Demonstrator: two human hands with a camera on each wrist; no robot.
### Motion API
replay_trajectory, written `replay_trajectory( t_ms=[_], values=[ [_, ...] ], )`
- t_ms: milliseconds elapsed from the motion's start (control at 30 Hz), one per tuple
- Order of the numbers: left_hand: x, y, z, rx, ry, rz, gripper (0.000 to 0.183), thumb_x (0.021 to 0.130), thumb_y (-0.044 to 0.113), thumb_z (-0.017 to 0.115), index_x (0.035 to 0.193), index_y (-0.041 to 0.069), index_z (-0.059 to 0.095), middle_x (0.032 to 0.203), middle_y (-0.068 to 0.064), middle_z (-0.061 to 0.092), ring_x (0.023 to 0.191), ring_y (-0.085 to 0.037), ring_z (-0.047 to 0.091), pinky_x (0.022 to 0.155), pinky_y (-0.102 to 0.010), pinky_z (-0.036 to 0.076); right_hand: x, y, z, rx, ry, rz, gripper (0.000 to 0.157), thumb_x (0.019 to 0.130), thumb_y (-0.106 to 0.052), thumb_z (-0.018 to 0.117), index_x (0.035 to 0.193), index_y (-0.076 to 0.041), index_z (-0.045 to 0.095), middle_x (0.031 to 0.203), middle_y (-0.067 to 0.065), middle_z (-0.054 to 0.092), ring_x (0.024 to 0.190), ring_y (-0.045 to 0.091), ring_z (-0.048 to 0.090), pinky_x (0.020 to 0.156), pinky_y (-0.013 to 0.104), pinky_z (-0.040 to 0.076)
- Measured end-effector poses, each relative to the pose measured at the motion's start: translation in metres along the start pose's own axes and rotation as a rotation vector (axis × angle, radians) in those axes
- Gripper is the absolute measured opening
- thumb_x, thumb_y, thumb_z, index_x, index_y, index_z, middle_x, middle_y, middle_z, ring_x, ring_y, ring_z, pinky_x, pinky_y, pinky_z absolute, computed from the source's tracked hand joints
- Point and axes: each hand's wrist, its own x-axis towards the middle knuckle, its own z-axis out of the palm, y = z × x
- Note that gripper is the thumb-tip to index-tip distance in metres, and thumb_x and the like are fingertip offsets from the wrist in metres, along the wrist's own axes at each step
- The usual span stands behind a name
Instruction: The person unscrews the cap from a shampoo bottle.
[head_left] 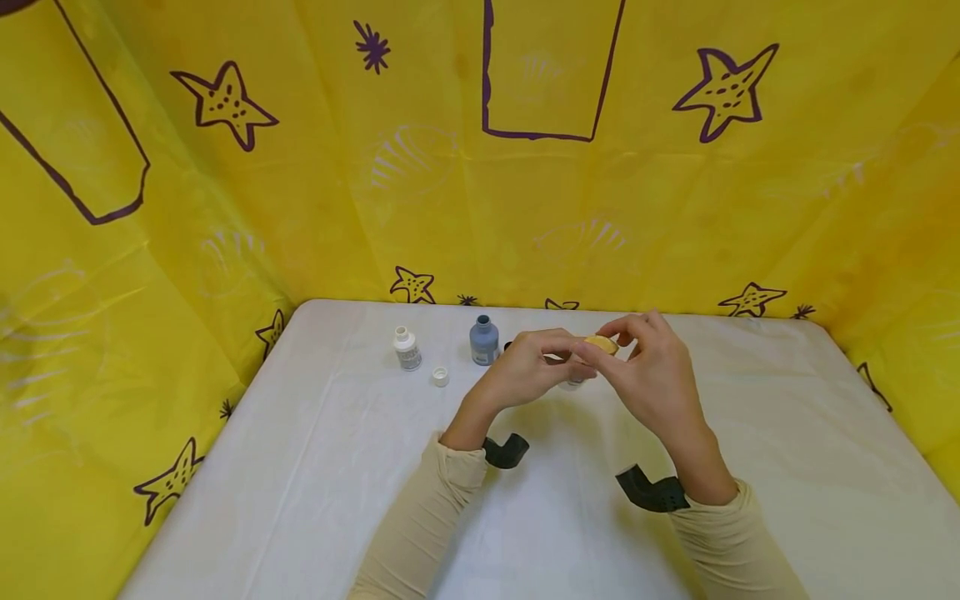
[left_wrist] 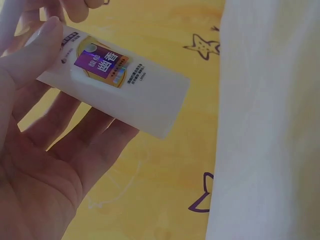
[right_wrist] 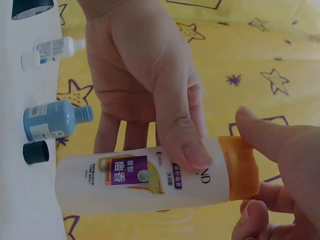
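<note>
A white body wash bottle (right_wrist: 145, 180) with a printed purple and orange label is held up above the table, tilted in the head view. My left hand (head_left: 528, 367) grips its body, the thumb lying along the label side. At the top end, thumb and fingers of my right hand (head_left: 656, 375) pinch the orange cap (right_wrist: 241, 167). That cap sits on the bottle's neck end. From the head view, most of the bottle is hidden behind the hands. In the left wrist view, its flat white base end (left_wrist: 165, 110) points away from the palm.
Left of the hands stand a blue bottle (head_left: 485, 343) and a small white bottle (head_left: 407, 350), both uncapped. A white cap (head_left: 441, 377) lies between them, and a dark cap (right_wrist: 36, 153) is beside the blue bottle. Yellow patterned cloth (head_left: 480, 208) encloses the white table (head_left: 300, 500).
</note>
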Motion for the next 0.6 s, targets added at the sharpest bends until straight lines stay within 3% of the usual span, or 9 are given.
replay_trajectory(
  t_ms=[133,267,467,600],
  values=[
    [-0.0004,0.0001,-0.0003,0.019,0.0,-0.007,0.028,0.096,0.034,0.071,0.123,0.027,0.074,0.107,0.011,0.072,0.094,-0.006,0.063,0.094,-0.023,0.056,-0.001,-0.0011,0.0003,-0.006,-0.009,-0.003,0.026,0.084,-0.028,0.086,0.097,-0.008,0.076,0.087,0.008,0.061,0.066,0.017,0.05,0.059,0.026,0.044],
    [-0.0002,-0.0006,-0.0008,0.029,0.003,-0.02,0.028,0.099,0.033,0.068,0.125,0.026,0.073,0.112,0.008,0.072,0.101,-0.007,0.065,0.093,-0.025,0.057,-0.001,-0.0007,-0.0002,0.025,-0.054,-0.012,0.028,0.088,-0.023,0.082,0.11,-0.008,0.077,0.097,0.008,0.064,0.062,0.013,0.048,0.055,0.024,0.044],
    [0.0007,-0.002,-0.002,0.008,0.01,-0.03,0.029,0.097,0.031,0.07,0.125,0.023,0.072,0.107,0.003,0.069,0.093,-0.009,0.068,0.085,-0.022,0.059,0.0018,0.0015,-0.0037,0.078,-0.137,-0.096,0.035,0.09,-0.008,0.074,0.125,-0.01,0.071,0.112,0.009,0.066,0.059,0.007,0.046,0.051,0.023,0.044],
    [0.0012,-0.0029,-0.0022,0.013,0.005,-0.018,0.026,0.097,0.031,0.07,0.121,0.023,0.073,0.107,0.004,0.071,0.097,-0.008,0.068,0.085,-0.021,0.058,0.0023,0.002,-0.0048,0.098,-0.155,-0.103,0.04,0.09,-0.011,0.077,0.129,-0.011,0.067,0.114,0.01,0.063,0.057,0.006,0.045,0.051,0.023,0.044]
  ],
)
